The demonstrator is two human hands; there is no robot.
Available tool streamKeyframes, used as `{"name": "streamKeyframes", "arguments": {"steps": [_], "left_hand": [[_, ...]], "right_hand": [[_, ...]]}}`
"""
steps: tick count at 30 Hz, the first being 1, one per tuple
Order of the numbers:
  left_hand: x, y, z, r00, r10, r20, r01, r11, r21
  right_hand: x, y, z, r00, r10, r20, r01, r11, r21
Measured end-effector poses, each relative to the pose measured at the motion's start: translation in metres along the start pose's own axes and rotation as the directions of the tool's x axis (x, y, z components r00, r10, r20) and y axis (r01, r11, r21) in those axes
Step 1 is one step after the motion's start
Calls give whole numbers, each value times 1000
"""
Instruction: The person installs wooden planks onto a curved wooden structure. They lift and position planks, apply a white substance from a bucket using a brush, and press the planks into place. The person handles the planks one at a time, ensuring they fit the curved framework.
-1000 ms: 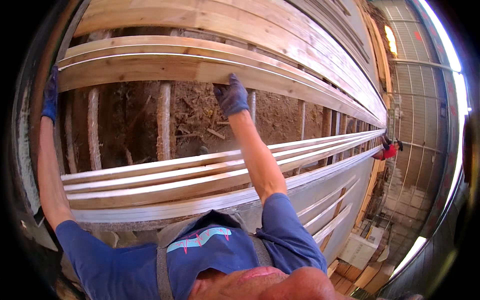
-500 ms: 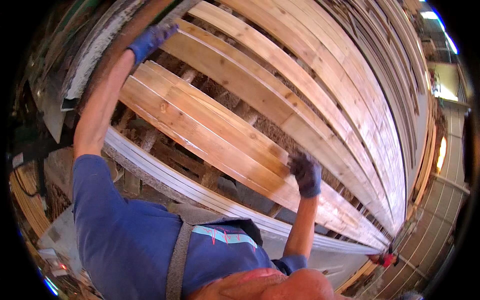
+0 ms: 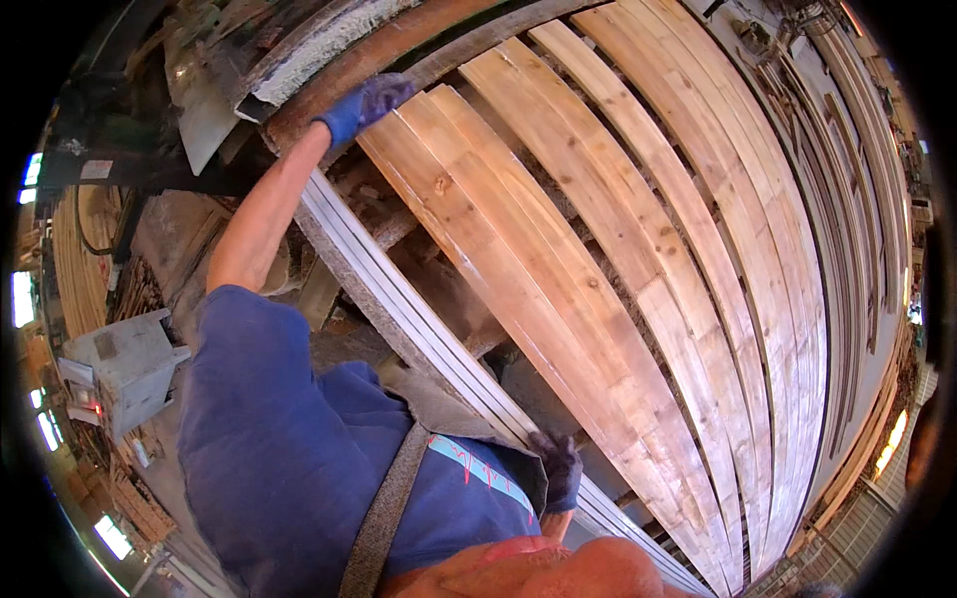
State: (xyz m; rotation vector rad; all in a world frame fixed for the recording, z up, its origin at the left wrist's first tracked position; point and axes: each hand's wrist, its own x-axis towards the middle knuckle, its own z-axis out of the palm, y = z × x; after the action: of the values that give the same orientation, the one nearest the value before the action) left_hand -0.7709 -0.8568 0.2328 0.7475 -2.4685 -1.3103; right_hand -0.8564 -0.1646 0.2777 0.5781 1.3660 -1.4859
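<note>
My left hand (image 3: 374, 103), in a blue and dark work glove, reaches to the far left ends of the boards. Its fingers stretch out by the end of the nearest wooden board (image 3: 478, 239), holding nothing that I can see. Close to my body, my right hand (image 3: 558, 470), in a dark glove, is at the pale metal rail (image 3: 399, 289). Its fingers look loosely apart over the rail, though partly hard to make out. More long, light wooden boards (image 3: 618, 219) lie side by side beyond, with gaps between some of them.
A rusty beam (image 3: 344, 75) crosses at the boards' left ends. Dark bars and sawdust show beneath the boards. A grey metal box (image 3: 120, 369) stands at the left. Thin strips of wood (image 3: 847, 199) lie along the far right.
My view has turned, so the boards stand steeper in it. My right hand has come off the boards, back to the rail. My left hand is now by the nearest board's end.
</note>
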Motion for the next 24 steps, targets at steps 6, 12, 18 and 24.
{"name": "streamKeyframes", "arguments": {"steps": [6,12,18,24], "left_hand": [[-22,28,38,980,31,-199,10,980,200],[-45,25,28,991,-98,-96,129,906,404],[-69,17,21,981,-182,-68,194,910,367],[-57,2,35,991,-124,-50,133,960,245]], "right_hand": [[-1,-7,-14,1000,-21,-12,24,927,375],[-48,-22,20,976,-204,-81,182,959,-216],[-55,-45,55,964,-250,-90,191,886,-422],[-19,-70,64,861,-507,-26,367,657,-659]]}}
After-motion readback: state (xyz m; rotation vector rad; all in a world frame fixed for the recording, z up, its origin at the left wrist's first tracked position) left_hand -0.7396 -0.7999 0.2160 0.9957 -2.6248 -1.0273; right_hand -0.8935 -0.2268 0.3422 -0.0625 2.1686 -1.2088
